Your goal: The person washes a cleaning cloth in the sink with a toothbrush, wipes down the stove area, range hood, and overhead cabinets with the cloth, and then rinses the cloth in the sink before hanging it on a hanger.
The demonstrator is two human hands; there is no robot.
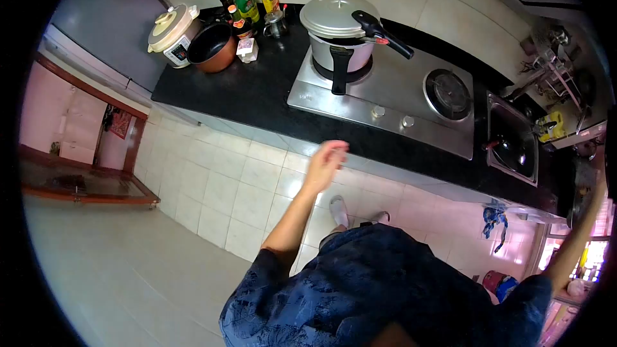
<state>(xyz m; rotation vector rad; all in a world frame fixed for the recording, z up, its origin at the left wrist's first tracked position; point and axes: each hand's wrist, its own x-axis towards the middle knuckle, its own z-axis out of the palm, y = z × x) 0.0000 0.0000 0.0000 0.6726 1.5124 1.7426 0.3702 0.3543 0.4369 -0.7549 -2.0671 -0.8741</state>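
Observation:
My left hand (326, 163) is in mid-air just in front of the black counter's edge, below the stove. Its fingers are loosely bent and apart, with nothing seen in them. My right arm (581, 241) stretches up along the far right side, and its hand is lost past the dark rim of the view. On the stove's left burner stands a silver pressure cooker (328, 51). Its lid (334, 16) rests on top, turned so that the black lid handle (385, 35) points right, away from the pot handle (340, 71).
The steel gas stove (392, 93) has a bare right burner (448, 94). A sink (512, 138) holds a dark wok (514, 154). Leftward on the counter (257, 96) are a brown pot (214, 54), a rice cooker (173, 35) and several bottles (246, 5). A rack (556, 80) stands beyond the sink.

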